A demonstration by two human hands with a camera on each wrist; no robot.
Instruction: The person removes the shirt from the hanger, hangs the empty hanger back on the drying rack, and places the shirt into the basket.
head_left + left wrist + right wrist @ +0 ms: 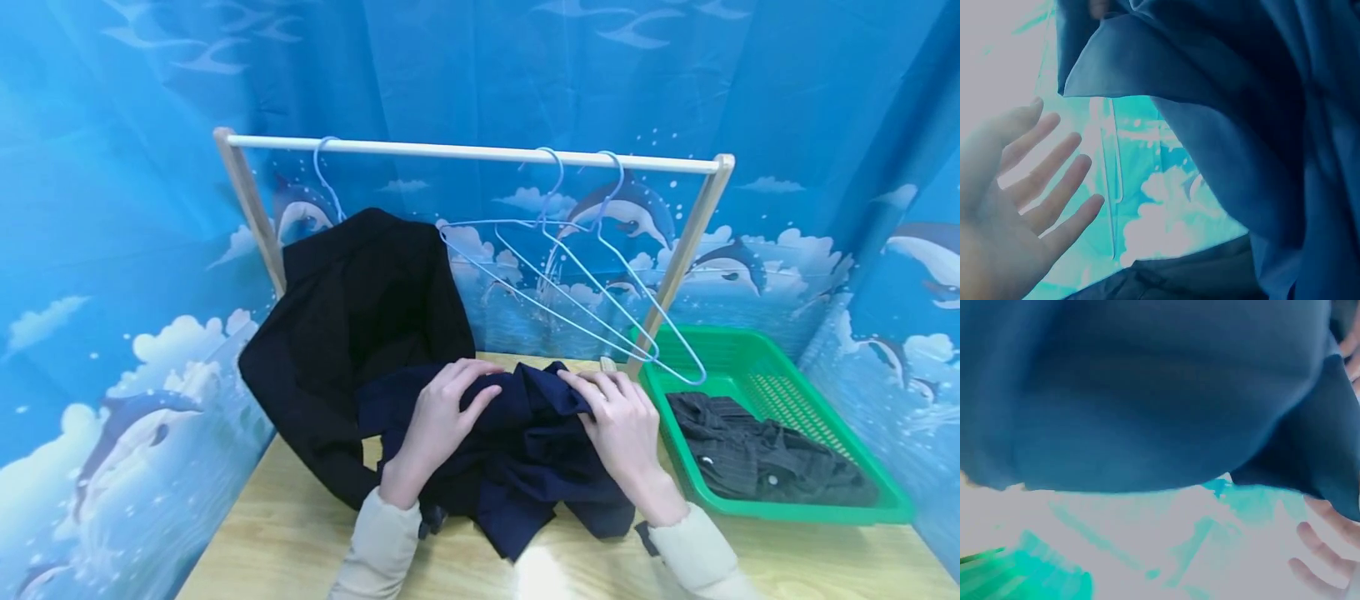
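A rumpled navy garment (525, 450) lies bunched on the table, partly raised, its exact kind unclear. My right hand (618, 412) pinches its upper edge between thumb and fingers; in the right wrist view the cloth covers part of that hand (1325, 550). Over the garment's left part is my left hand (442, 412), thumb and fingers apart. The left wrist view shows this left hand (1041, 187) with straight, spread fingers beside the hanging cloth (1210, 125). Left of it, a black jacket (322, 333) hangs from a blue hanger (327, 179).
Two bare blue hangers (558, 179) hang from the white rail (450, 151) of a wooden-legged rack, behind my right hand. To the right stands a green basket (795, 375) holding a dark striped garment (765, 454). A dolphin-print curtain (480, 67) surrounds the wooden table (262, 533).
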